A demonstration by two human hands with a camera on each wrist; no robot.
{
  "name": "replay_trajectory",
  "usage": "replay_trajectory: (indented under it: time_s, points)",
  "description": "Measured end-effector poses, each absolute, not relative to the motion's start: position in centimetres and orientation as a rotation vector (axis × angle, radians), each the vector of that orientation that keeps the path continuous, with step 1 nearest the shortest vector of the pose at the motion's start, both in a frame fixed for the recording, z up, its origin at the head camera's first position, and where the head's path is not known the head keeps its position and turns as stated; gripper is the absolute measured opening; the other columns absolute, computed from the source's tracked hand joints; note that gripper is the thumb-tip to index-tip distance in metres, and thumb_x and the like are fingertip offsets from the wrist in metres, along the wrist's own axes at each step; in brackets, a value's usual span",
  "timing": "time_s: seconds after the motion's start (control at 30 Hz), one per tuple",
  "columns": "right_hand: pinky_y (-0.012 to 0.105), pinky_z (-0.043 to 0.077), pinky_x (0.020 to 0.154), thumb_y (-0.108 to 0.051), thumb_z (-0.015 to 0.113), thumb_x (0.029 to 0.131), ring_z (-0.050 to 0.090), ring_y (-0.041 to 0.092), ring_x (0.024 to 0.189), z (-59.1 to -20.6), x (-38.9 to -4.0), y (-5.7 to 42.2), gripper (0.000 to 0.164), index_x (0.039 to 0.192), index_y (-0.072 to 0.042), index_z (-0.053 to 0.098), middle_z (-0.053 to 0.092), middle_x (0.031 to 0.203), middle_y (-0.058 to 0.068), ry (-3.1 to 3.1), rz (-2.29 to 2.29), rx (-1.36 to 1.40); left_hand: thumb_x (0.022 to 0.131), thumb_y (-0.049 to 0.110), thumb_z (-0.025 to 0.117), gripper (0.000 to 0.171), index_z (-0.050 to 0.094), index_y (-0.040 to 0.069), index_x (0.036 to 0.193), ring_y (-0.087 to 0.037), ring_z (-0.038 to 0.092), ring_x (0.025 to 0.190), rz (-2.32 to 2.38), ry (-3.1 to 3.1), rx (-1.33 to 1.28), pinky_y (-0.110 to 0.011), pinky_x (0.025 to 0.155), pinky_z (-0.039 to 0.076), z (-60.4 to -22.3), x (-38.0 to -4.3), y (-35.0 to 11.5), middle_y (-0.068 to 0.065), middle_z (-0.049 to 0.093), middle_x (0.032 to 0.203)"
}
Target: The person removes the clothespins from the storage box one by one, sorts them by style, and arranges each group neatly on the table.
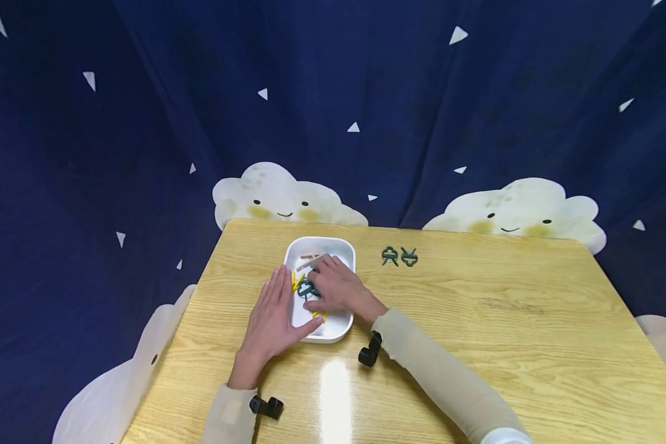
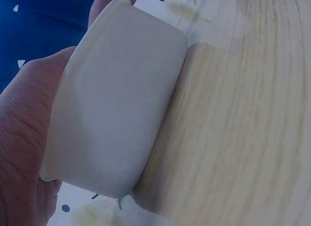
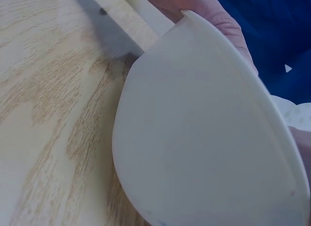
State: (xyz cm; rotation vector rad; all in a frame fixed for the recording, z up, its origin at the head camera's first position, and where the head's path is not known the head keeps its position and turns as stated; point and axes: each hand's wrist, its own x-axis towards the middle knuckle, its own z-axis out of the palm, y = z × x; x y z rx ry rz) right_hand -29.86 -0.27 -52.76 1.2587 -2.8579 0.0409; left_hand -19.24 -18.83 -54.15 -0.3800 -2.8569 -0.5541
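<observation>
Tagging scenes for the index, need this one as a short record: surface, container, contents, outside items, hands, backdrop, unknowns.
surface: wooden table
container: white tub, on the table
contents: yellow pieces, dark green piece, pinkish-brown pieces toward the far end
outside: two dark green clips, side by side, right of the tub
left hand: at the tub's left rim, thumb across its near end
right hand: reaching inside the tub
backdrop: navy curtain, white triangles and clouds
unclear: whether the right hand grips anything; exact count inside
</observation>
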Motion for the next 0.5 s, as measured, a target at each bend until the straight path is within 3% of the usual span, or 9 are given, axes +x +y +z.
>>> replay_trajectory:
  time_s: [0.33,0.5]
  points:
    - [0.037,0.041,0.105,-0.069,0.069,0.083,0.045,0.022,0.124,-52.86,-29.88,-0.31,0.064,0.109,-0.011,0.073,0.059,0.134,0.006,-2.828,0.001,1.241,0.085,0.086,0.054,0.127,0.015,-0.004,0.165,-0.029,0.008,0.162,-0.551,-2.866,-0.379,-0.047,0.131,0.014,-54.14,-19.2,-18.9,-0.016,0.007,0.175]
    - [0.037,0.042,0.1,-0.067,0.068,0.082,0.046,0.022,0.118,-52.81,-29.9,-0.32,0.062,0.107,-0.011,0.072,0.061,0.129,0.005,-2.815,0.043,1.222,0.085,0.086,0.055,0.127,0.014,-0.004,0.165,-0.03,0.009,0.162,-0.56,-2.861,-0.38,-0.046,0.131,0.013,-54.09,-19.21,-18.86,-0.015,0.005,0.175]
